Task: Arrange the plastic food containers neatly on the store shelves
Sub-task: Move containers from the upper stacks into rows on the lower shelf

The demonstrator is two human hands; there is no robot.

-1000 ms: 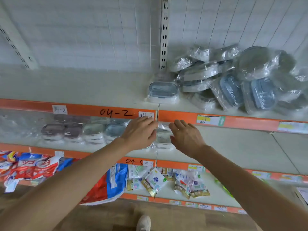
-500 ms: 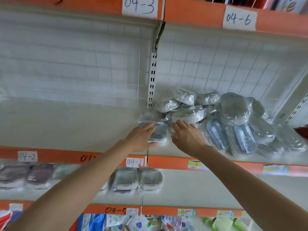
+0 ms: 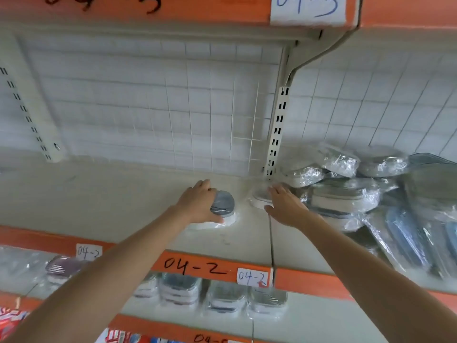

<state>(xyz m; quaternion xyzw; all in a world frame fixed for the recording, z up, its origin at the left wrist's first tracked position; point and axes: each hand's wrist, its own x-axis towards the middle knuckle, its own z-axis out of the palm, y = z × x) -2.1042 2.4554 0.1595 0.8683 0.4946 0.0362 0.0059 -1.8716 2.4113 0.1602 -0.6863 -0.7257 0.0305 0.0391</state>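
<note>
Left hand (image 3: 197, 203) grips our grey-lidded white plastic wrapped container (image 3: 222, 209); right hand (image 3: 284, 206), fingers spread, touches another wrapped container (image 3: 259, 198) at three o'clock. We should slide ours square against the white wire-grid back panel (image 3: 153, 107).

Red snack packets (image 3: 11, 323) lie bottom left, below handwritten "04-2" labels (image 3: 252, 277) on orange strips.

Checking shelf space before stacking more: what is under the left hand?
The left hand rests on a grey-lidded container in clear wrap, sitting on the shelf. The hand covers the lid's left part; the container's left side is hidden.
</note>
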